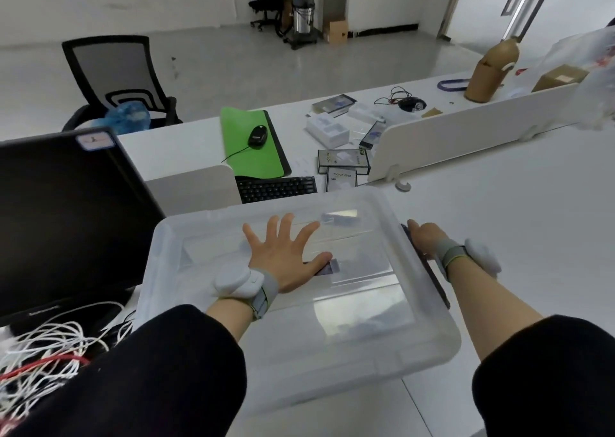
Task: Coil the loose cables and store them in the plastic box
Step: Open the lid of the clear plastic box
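A translucent plastic box [382, 347] with its lid on lies on the white desk in front of me. My left hand [286, 257] rests flat on the lid with fingers spread. My right hand [424, 238] grips the dark latch [432, 280] along the box's right side. A tangle of loose white and red cables [43, 360] lies at the lower left, beside my left sleeve and in front of the monitor.
A black monitor [66, 220] stands at the left. Beyond the box are a black keyboard [276, 188], a mouse [258, 135] on a green mat, several small boxes and a white divider [466, 140]. An office chair [116, 80] stands behind the desk.
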Available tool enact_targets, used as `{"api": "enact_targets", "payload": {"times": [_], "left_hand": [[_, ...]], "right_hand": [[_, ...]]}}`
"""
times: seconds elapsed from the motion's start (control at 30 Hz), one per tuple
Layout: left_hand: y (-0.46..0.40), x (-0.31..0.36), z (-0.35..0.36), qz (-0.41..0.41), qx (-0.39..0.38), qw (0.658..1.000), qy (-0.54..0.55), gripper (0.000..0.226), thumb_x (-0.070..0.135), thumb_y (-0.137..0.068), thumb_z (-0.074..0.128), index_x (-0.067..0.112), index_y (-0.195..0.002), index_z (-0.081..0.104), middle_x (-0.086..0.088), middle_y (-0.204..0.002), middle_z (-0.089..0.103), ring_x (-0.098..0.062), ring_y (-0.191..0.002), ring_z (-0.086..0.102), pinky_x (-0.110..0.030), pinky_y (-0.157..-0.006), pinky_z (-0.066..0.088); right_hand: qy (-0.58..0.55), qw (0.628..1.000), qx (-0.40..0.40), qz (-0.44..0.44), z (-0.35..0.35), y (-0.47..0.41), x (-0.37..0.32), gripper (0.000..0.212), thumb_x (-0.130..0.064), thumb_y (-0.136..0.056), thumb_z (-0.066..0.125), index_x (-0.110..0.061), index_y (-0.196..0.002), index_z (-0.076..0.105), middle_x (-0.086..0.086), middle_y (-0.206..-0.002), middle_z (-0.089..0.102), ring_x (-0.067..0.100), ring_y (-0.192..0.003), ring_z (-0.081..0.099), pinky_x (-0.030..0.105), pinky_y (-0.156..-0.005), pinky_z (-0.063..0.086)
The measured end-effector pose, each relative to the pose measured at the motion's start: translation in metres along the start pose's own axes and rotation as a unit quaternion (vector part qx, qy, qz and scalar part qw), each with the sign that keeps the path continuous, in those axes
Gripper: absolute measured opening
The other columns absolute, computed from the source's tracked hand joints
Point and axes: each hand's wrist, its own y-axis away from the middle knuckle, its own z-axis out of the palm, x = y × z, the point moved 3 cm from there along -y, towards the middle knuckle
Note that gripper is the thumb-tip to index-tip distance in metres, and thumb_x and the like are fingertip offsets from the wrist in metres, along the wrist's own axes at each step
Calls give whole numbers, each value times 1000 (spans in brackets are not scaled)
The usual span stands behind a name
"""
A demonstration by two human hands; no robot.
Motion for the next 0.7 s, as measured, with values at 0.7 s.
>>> {"api": "enact_targets", "payload": {"times": [0.7], "left_hand": [[1,-136,-28,-113,-23,992,51,48,32,-102,26,29,-149,17,0,-156,17,-21,-144,12,-55,-115,6]], "right_hand": [[318,860,17,-398,100,69,-183,42,-42,-96,45,-17,-130,49,8,-134,46,26,-125,45,43,-108,25]]}}
